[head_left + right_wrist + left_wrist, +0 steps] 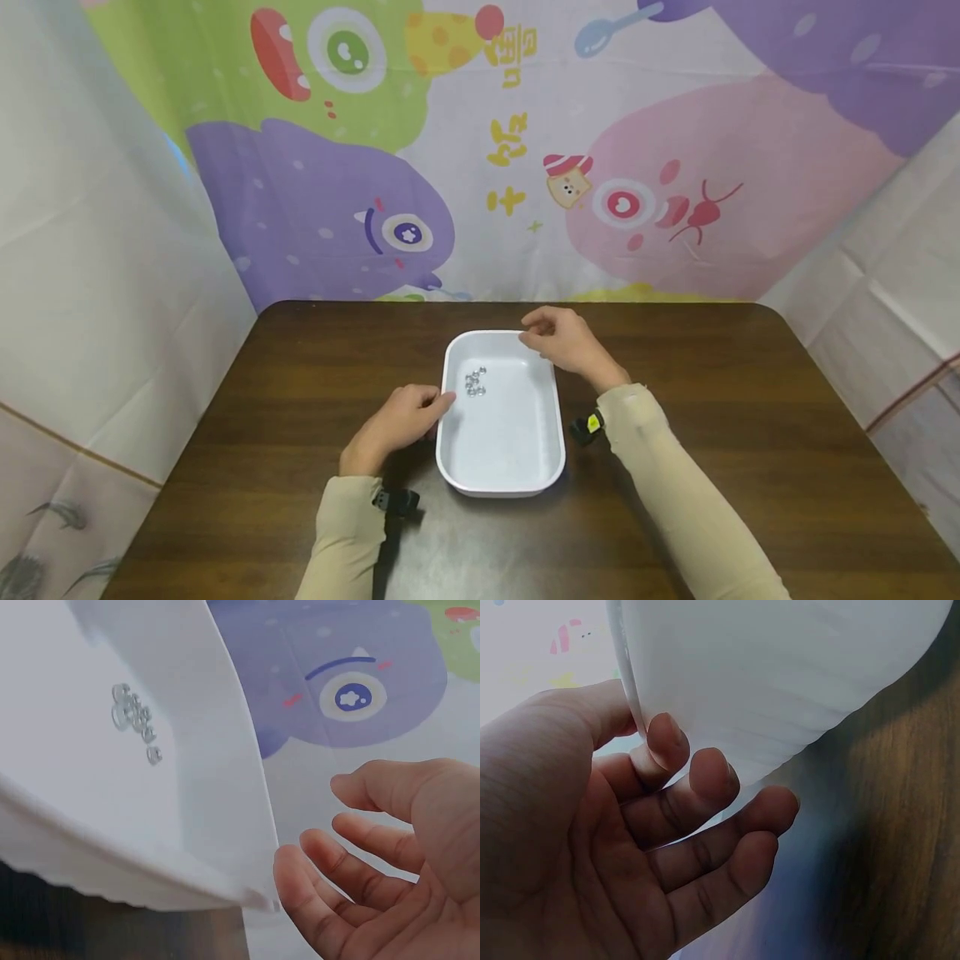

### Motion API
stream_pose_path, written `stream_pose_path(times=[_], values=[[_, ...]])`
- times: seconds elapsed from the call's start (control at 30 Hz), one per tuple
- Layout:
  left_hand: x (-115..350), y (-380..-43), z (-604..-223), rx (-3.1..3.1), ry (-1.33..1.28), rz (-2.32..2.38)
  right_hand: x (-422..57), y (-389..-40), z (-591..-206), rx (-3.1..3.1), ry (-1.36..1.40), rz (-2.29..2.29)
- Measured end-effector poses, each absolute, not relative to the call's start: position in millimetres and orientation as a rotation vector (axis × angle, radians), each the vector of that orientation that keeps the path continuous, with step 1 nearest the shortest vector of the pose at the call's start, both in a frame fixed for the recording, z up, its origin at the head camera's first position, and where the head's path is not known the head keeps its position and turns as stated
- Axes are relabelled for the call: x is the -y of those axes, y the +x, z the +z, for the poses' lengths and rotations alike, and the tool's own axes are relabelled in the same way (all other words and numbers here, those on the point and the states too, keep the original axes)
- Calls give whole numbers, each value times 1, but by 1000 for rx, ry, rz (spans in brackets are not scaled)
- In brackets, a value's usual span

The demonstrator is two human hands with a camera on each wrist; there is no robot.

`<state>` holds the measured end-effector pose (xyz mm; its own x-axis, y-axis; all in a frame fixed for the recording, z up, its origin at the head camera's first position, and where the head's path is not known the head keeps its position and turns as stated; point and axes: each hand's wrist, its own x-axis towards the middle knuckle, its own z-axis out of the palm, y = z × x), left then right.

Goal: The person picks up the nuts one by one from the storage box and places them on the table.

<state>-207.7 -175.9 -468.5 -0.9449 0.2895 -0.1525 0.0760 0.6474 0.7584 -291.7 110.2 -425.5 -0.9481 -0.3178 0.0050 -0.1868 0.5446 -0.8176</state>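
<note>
A white rectangular tray (504, 442) with rounded corners sits on the table. Several small clear, shiny beads (481, 391) lie clustered in its left half, towards the far end. At the left side, my left hand (396, 421) grips the rim, thumb over the edge and curled fingers (714, 776) against the outer wall. My right hand (568, 343) is at the far right corner, its loosely bent fingers (296, 881) right at the rim with nothing between them and the thumb.
The dark wooden table (300, 450) extends around the tray on all sides. Behind it hangs a cloth (502, 250) printed with cartoon monsters, and pale sheets line both sides. A dark strap device (585, 427) is on each wrist.
</note>
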Motion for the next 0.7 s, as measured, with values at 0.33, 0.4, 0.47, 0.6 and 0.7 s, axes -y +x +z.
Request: stream_pose_path(times=[0.33,0.4,0.47,0.6,0.7], values=[[175,-208,-468,-2598,274,1190,-87,-288,-431,-2534,-406,-1506],[175,-208,-467,-2596,267,1187,-83,-287,-432,-2531,-398,-1511],[175,-208,-468,-2595,266,1186,-80,-287,-434,-2528,-385,-1517],[175,-208,-470,-2604,276,1182,-74,-286,-437,-2526,-371,-1519],[174,-209,-469,-2610,289,1183,-72,-287,-438,-2522,-375,-1520]])
